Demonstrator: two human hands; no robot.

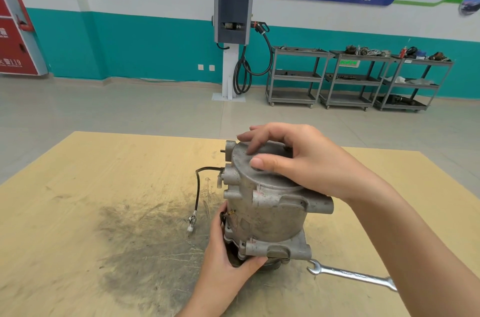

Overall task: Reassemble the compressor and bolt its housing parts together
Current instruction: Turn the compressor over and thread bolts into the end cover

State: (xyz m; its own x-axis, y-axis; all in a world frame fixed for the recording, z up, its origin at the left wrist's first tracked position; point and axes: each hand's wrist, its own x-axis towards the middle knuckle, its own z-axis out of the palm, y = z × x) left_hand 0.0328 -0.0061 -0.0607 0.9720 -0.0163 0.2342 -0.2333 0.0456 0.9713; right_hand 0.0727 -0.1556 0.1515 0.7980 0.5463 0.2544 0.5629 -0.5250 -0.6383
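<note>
A grey metal compressor (270, 215) stands upright on the wooden table (91, 186), its round end cover (249, 173) on top. My right hand (298, 160) lies over that cover, fingers spread across it and gripping its far edge. My left hand (228, 257) clasps the lower flange and the dark pulley at the base. A black wire (198, 192) with a small white connector hangs from the compressor's left side onto the table. The bolt heads cannot be made out.
A silver combination wrench (350, 275) lies on the table right of the compressor, partly under my right forearm. A dark greasy smear (135, 246) covers the table at left. Beyond the table stand a charging post (232, 38) and three grey shelf carts (355, 77).
</note>
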